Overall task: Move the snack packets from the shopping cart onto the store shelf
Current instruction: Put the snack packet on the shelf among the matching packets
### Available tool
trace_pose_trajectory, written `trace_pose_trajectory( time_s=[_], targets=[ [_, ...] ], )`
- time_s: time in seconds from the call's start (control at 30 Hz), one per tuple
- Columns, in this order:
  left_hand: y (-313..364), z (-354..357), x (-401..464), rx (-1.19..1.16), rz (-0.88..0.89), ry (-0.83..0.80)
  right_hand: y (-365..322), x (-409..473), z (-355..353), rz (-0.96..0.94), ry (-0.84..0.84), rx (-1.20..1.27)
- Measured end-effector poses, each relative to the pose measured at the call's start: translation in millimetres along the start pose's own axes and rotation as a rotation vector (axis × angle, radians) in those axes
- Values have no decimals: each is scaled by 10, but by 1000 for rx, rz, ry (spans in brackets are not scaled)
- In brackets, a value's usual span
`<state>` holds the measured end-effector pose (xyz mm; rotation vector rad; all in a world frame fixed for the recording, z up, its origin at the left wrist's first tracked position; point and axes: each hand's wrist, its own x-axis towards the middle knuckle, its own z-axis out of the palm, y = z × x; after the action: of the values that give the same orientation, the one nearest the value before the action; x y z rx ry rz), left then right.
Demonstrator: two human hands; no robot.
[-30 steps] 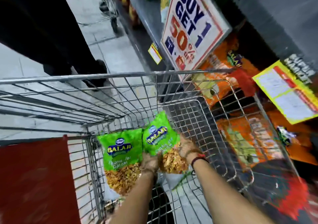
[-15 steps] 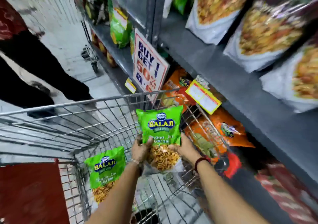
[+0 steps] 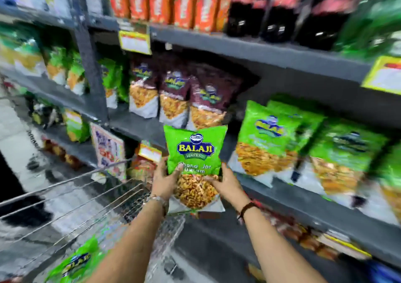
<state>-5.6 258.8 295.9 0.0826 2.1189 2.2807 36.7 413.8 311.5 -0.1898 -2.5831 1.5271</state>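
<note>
The left hand (image 3: 166, 179) and right hand (image 3: 225, 181) grip a green snack packet (image 3: 195, 152) upright before the grey store shelf (image 3: 303, 202), beside matching green packets (image 3: 267, 139); another packet (image 3: 76, 263) lies in the wire cart (image 3: 65, 198) below.

Grey metal racking (image 3: 91, 50) with yellow price tags (image 3: 135, 40), pale tiled floor (image 3: 13, 130) at left.

Between your hands you hold a glossy plastic packet (image 3: 194, 152), its lower window clear. Below your left hand (image 3: 166, 179) the cart (image 3: 86, 198) is shiny metal wire; beyond your right hand (image 3: 224, 182) the shelf (image 3: 282, 196) looks matt grey painted metal
</note>
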Motion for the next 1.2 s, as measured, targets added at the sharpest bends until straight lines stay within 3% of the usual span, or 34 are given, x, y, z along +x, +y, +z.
trace_pose_trajectory(
  time_s=[0.23, 0.37, 0.63, 0.83, 1.07, 1.13, 1.2],
  targets=[
    [312, 1427, -194, 74, 80, -336, 344, -519, -1336, 104, 347, -100],
    [415, 2091, -231, 46, 45, -400, 502, -620, -1803, 157, 446, -85],
    [347, 2864, -1, 245, -30, -591, 881, -356, -2284, 298, 587, -77],
    [150, 2942, 6, 400, 81, -536, 1046, -320, -2209, 349, 637, -109],
    [104, 2309, -219, 536, 536, -324, 850, -511, -1792, 220, 970, -385],
    [14, 1949, -214, 734, 663, -238, 802, -507, -1540, 133, 932, -423],
    [-95, 1456, -194, 954, 633, -139, 717, -433, -1181, 40, 792, -457]
  ],
)
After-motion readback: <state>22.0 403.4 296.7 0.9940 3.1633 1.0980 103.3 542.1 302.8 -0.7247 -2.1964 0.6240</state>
